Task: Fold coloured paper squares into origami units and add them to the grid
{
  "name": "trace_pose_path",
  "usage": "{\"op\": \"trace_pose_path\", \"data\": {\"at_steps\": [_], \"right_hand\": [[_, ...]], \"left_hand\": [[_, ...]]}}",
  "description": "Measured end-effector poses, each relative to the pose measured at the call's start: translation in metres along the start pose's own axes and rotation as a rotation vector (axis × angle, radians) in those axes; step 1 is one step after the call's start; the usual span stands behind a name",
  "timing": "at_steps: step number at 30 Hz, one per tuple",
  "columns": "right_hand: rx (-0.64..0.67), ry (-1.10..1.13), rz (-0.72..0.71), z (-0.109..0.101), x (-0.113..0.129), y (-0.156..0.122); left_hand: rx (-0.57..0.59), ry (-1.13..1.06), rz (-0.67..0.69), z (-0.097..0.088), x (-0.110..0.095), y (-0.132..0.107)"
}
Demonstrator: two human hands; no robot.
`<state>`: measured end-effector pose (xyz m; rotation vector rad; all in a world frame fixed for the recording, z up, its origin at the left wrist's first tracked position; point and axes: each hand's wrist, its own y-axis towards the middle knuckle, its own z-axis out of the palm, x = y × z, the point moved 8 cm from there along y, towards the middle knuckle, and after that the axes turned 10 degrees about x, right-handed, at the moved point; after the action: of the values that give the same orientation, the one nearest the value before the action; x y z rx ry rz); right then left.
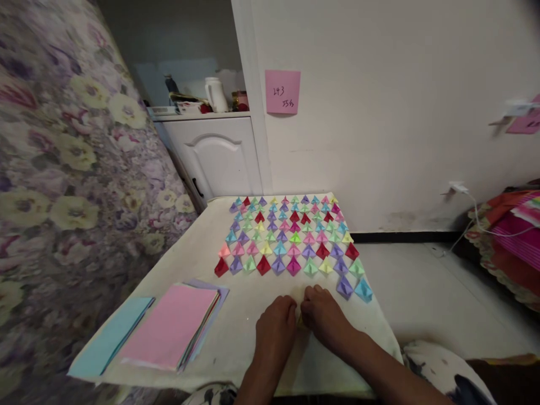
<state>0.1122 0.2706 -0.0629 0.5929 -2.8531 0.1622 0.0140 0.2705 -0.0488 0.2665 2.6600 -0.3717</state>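
Close together near the front of the cloth-covered table (181,264) are my left hand (276,320) and my right hand (323,315). Both have curled fingers, pinching a small piece of pale yellow paper (300,319) between them. Most of that paper is hidden by my fingers. Beyond my hands, rows of small folded paper shapes (294,265) in red, purple, green, pink, blue and yellow cover the table's far half. A purple folded shape (345,287) and a blue one (363,289) sit nearest my right hand.
To the left lie a stack of pink-topped paper sheets (172,326) and a stack of light blue sheets (112,337). A floral curtain (84,169) hangs at the left. Behind stand a white cabinet (215,157) and a wall with a pink note (282,91).
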Motion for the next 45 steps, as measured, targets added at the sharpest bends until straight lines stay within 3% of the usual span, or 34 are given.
{"op": "trace_pose_path", "data": {"at_steps": [13, 17, 23, 30, 34, 38, 45], "right_hand": [[-0.022, 0.138, 0.0, -0.009, -0.003, -0.006], [-0.153, 0.371, -0.006, -0.036, -0.029, -0.014], [-0.361, 0.487, 0.106, -0.078, -0.072, -0.026], [-0.422, 0.542, 0.14, -0.093, -0.085, -0.037], [-0.464, 0.573, 0.133, -0.102, -0.095, -0.043], [-0.505, 0.615, 0.142, -0.111, -0.107, -0.05], [-0.559, 0.662, 0.137, -0.118, -0.118, -0.058]], "left_hand": [[0.021, 0.011, 0.008, 0.001, 0.001, 0.0], [0.0, -0.056, 0.063, 0.001, -0.003, 0.002], [-0.015, -0.051, 0.163, 0.007, -0.02, 0.001], [-0.043, 0.217, 0.101, 0.02, -0.029, 0.002], [-0.064, 0.243, 0.081, 0.018, -0.035, 0.004], [-0.086, 0.22, 0.037, 0.016, -0.05, 0.013], [-0.168, 0.217, -0.035, 0.022, -0.079, 0.049]]}}
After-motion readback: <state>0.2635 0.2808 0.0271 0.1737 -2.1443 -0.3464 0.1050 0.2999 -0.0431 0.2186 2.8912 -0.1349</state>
